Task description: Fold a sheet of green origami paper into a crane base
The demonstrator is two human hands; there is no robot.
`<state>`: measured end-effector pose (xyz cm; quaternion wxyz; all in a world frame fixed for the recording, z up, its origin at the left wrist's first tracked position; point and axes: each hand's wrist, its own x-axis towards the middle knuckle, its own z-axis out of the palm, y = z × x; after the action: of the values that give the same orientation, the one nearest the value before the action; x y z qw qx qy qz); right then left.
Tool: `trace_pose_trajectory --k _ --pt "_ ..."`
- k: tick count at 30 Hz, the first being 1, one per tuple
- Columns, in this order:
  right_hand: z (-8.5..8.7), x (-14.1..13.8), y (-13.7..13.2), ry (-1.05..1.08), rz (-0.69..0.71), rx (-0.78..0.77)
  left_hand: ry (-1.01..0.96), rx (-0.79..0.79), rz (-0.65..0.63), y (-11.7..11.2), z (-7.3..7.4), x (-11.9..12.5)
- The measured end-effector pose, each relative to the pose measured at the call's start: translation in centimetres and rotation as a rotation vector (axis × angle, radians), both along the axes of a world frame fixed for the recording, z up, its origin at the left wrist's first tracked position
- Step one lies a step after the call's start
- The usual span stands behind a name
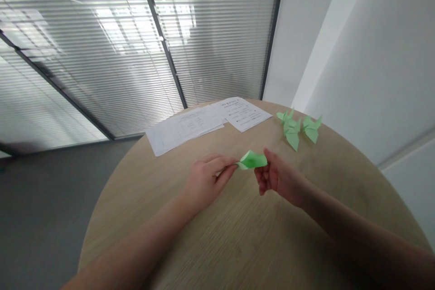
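Observation:
A small piece of folded green paper (253, 160) is held above the middle of the table, between my two hands. My left hand (210, 176) pinches its narrow left end between thumb and fingers. At the paper's wider right end is my right hand (274, 172), with the thumb up against the edge and the other fingers curled below. The paper bulges open in the middle, showing a brighter green inside. Farther back on the right stand several folded green paper cranes (292, 132), one of them (311, 129) a little apart from the others.
Printed white sheets (186, 128) overlap at the far side of the round wooden table (217, 244), with another printed page (242, 114) beside them. Behind the table is a glass partition with blinds (217, 31). A white wall (384, 54) stands close on the right.

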<state>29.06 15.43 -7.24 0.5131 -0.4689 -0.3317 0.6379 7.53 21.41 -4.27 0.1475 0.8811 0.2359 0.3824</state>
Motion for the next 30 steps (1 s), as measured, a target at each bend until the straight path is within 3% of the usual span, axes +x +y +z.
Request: trace_pose_trajectory --k 4,6,11,15,22,30 --pt "0.0 0.8 -0.5 -0.452 -0.212 0.453 -0.123 -0.321 0.097 0.1 0.1 0.1" --pt "0.1 0.8 -0.8 -0.527 -0.18 0.594 -0.181 -0.493 0.087 0.2 -0.1 0.2" --pt "-0.4 -0.4 -1.4 -0.432 -0.126 0.51 -0.254 -0.709 -0.018 0.1 -0.7 0.7" --pt "-0.8 -1.0 -1.3 -0.382 -0.101 0.445 -0.25 -0.682 -0.082 -0.1 -1.0 0.8" --pt "-0.9 -0.9 -1.4 -0.333 0.01 0.46 -0.207 -0.436 -0.142 0.2 -0.1 -0.2" --pt "-1.1 -0.8 -1.4 -0.288 -0.007 0.402 -0.182 -0.323 -0.122 0.0 0.4 -0.3"
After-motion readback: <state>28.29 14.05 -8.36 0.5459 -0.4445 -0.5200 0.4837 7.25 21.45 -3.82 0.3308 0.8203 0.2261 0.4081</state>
